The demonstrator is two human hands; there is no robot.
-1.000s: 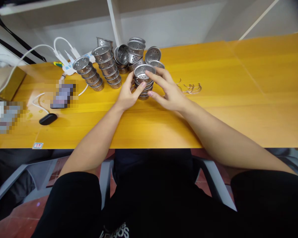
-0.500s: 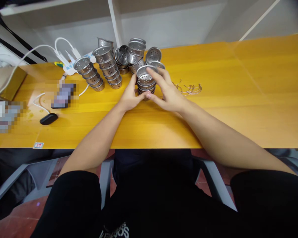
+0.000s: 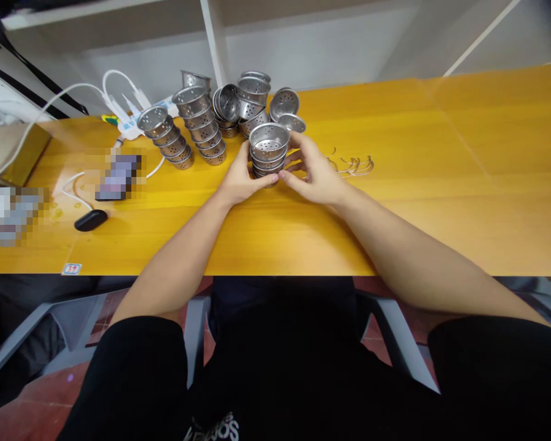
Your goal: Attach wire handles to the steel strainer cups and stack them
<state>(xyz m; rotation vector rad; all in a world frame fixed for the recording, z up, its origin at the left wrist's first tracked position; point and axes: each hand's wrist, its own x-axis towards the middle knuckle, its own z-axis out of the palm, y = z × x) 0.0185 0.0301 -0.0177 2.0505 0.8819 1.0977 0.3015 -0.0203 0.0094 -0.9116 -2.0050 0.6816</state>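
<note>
A stack of perforated metal cups (image 3: 269,150) stands upright on the yellow table in front of me. My left hand (image 3: 242,177) is wrapped round its left side, thumb across the front near the base. My right hand (image 3: 316,171) curves beside the right side, its thumb tip at the lower front and its fingers spread apart. Behind the held stack are more cups, some piled (image 3: 253,92) and some tipped on their sides (image 3: 284,104). Two leaning stacks, a shorter one (image 3: 171,144) and a taller one (image 3: 202,125), stand to the left.
Thin curved copper-coloured wires (image 3: 358,165) lie right of my right hand. On the left are a blurred phone (image 3: 118,177), a black oval device (image 3: 90,220) on a white cable, and a power strip (image 3: 131,127). A box (image 3: 32,153) sits farther left on the table (image 3: 441,184).
My right hand has shifted right and its fingers have come off the top cup's rim. The stack has moved slightly left and now shows more fully.
</note>
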